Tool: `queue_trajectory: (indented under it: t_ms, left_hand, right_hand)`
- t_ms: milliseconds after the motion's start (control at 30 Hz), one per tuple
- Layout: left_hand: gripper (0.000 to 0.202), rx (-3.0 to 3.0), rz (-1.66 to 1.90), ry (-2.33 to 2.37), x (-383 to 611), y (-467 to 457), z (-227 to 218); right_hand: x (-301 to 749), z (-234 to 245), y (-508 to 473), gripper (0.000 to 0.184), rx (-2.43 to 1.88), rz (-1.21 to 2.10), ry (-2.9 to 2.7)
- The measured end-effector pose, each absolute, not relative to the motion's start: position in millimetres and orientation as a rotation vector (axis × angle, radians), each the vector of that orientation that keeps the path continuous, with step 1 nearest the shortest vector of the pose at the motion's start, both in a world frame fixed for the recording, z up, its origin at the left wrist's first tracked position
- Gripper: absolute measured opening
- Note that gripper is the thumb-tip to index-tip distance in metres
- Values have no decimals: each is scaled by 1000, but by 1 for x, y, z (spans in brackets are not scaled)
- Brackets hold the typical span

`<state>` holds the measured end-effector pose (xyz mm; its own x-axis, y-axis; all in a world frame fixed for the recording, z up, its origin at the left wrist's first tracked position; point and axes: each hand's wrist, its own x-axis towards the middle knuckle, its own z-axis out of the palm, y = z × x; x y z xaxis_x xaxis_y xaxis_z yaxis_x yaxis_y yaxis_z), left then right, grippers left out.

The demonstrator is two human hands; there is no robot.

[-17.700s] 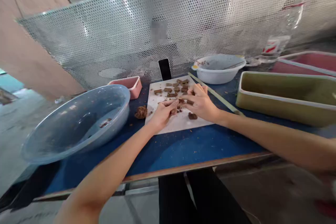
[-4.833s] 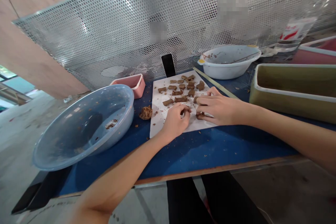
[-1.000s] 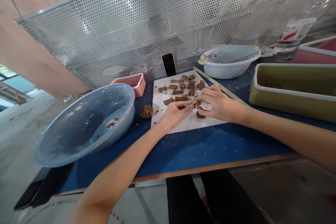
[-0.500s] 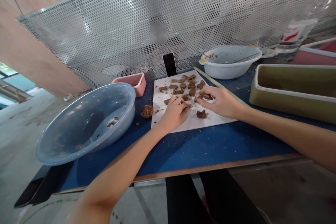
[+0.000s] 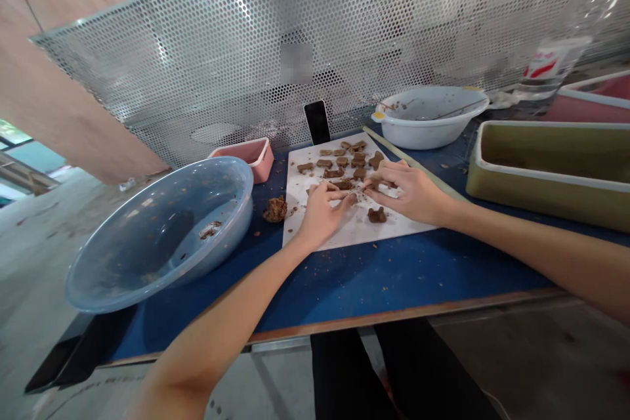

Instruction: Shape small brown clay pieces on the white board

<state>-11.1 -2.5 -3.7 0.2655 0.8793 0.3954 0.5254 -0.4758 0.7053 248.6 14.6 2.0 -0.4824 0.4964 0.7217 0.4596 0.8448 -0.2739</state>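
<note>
Several small shaped pieces of brown clay (image 5: 342, 162) lie in loose rows on a white board (image 5: 335, 239). My left hand (image 5: 322, 213) rests low over the near left part of the board, its thumb and fingers drawn together; what they hold, if anything, is hidden. Opposite it, my right hand (image 5: 406, 193) has its fingertips pinched over crumbs, and whatever is between them is too small to name. Between the hands and the near edge sits a single notched clay piece (image 5: 377, 214). A rough brown clay lump (image 5: 275, 209) lies left of the board.
A large blue basin (image 5: 162, 236) stands at the left, with a pink tub (image 5: 258, 157) behind it. A phone (image 5: 317, 122) leans on the perforated metal screen (image 5: 236, 46). A white basin (image 5: 433, 134), a pale stick (image 5: 413, 161), an olive planter (image 5: 551, 180) and a plastic bottle (image 5: 556, 65) are at the right.
My right hand has shifted slightly left and its fingers have closed in toward the board. The left thumb and fingers have moved a little; the clay pieces lie as before.
</note>
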Motion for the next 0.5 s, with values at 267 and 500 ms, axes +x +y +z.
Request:
queue_trajectory:
  t_ms: [267, 500]
  left_hand:
    - [7, 1883, 1128, 1190, -6, -7, 4]
    - [16, 1439, 1069, 963, -1, -13, 14]
  right_hand:
    - [249, 2, 13, 13, -684, 47, -2173]
    - [249, 1, 13, 13, -667, 4, -2162]
